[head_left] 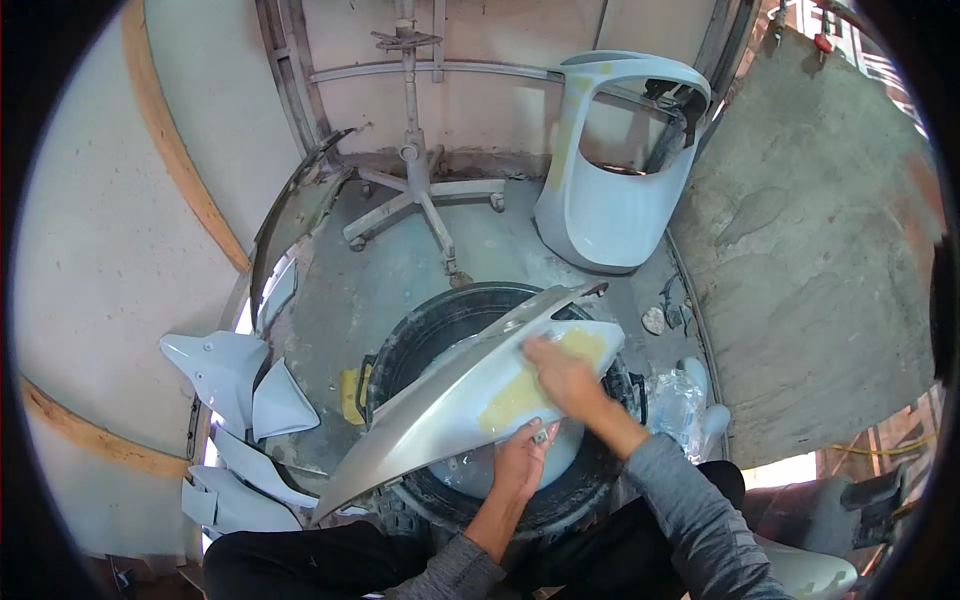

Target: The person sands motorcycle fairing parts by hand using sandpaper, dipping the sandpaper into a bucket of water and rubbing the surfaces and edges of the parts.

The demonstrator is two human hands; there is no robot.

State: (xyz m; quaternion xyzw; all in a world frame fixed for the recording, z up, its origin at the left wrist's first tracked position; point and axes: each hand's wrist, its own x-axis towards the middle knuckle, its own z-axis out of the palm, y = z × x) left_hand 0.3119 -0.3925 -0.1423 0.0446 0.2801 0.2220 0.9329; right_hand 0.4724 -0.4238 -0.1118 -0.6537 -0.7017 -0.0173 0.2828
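Note:
A long curved body panel [430, 410], silver along one side and white with yellowish filler patches on the other, lies tilted across a black tub [400, 345]. My left hand [520, 462] grips the panel's lower edge from below. On the panel's white face rests my right hand [568, 378], its fingers curled, slightly blurred and pressed against the surface beside a yellow patch. Whatever may be under those fingers is hidden. Cloudy water [480, 472] shows inside the tub beneath the panel.
Several white panels [225, 375] lean at the left wall. A wheeled stand [415, 185] and a large white shell with an opening [620, 215] stand behind the tub. Clear plastic [675, 405] lies to the right, and a yellow piece [352, 395] sits left of the tub.

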